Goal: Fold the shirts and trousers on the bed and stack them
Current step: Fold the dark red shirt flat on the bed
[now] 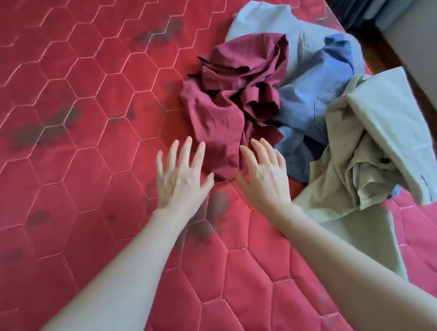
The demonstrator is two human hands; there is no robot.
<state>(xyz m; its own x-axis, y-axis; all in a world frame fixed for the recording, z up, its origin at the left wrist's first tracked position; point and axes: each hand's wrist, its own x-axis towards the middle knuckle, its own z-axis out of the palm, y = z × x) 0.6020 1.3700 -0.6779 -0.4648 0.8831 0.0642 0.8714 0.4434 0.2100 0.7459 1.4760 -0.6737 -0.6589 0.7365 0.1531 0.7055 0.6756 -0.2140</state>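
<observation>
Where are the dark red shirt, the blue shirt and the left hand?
dark red shirt (233,98), head view, on its crumpled middle.
blue shirt (319,75), head view, on the smooth cloth above its pocket.
left hand (181,177), head view, on its back below the knuckles.

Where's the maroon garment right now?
The maroon garment lies crumpled on the red mattress, at the left of the clothes pile beside the blue shirt, just beyond both open hands.
</observation>
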